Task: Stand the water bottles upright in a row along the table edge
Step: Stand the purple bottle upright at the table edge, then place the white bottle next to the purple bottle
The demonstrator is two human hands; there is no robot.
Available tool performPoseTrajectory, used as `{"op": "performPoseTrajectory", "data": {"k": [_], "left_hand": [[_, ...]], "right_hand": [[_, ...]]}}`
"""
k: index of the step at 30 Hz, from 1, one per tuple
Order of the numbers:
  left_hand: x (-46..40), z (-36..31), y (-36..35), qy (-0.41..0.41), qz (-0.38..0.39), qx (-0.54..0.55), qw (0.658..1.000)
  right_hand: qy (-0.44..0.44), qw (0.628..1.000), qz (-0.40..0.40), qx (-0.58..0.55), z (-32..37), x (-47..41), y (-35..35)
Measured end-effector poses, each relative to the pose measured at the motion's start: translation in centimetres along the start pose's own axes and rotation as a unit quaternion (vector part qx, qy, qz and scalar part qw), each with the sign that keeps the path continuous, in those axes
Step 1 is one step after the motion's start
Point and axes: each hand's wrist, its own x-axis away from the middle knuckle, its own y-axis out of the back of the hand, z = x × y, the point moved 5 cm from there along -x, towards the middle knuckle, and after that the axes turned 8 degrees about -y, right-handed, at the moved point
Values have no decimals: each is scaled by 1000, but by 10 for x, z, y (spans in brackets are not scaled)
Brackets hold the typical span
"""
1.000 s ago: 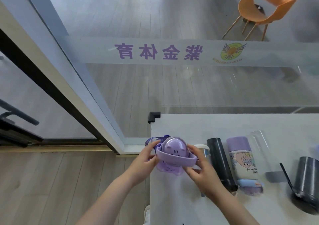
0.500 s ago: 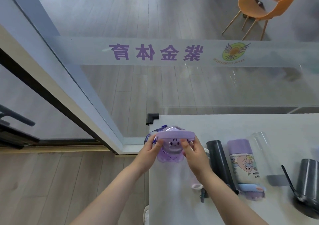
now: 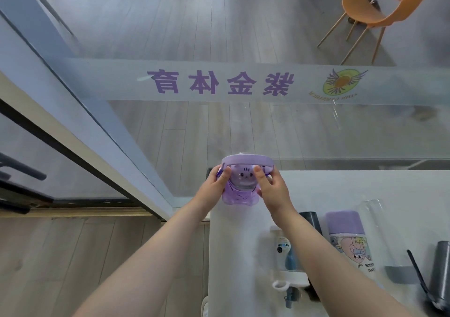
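A round purple bottle (image 3: 241, 187) with a cat face and a lilac handle stands at the far left corner of the white table (image 3: 341, 187). My left hand (image 3: 215, 187) grips its left side and my right hand (image 3: 271, 190) grips its right side. Several other bottles lie flat nearer to me: a clear white-capped bottle (image 3: 283, 251), a black bottle (image 3: 310, 221) partly hidden by my right forearm, a purple cartoon bottle (image 3: 350, 241), a clear bottle (image 3: 375, 209) and a dark grey bottle (image 3: 440, 275) at the right edge.
A glass wall (image 3: 243, 122) with purple lettering rises just beyond the table's far edge. The table's left edge drops to a wooden floor (image 3: 73, 256). An orange chair (image 3: 379, 7) stands behind the glass.
Both hands have carried the purple cat bottle away from me to the table's far left corner, and it now stands upright with its handle raised.
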Motion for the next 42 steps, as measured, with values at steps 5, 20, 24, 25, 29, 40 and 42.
{"op": "performPoseTrajectory", "data": {"k": [5,20,24,25,29,40,42], "left_hand": [[-13,-5,1,4,-3,-4,1000],[-5,-18,5,6,0,-36,999],[12,-24,9,-27,-10,-56,998],[19,-26,9,-37,-14,-56,998],[44,-15,13,-70,-38,-136,988],[111,108,-7,-28,79,-496,864],[119,121,-9,-55,85,-531,841]], "right_hand": [[1,1000,-2,0,9,-14,-2],[23,996,0,82,6,-10,12],[44,988,-13,148,1,13,28],[45,985,-13,167,-2,20,33],[47,968,-25,247,-23,51,56],[97,893,-41,438,-102,143,88],[91,893,-55,438,-113,151,87]]}}
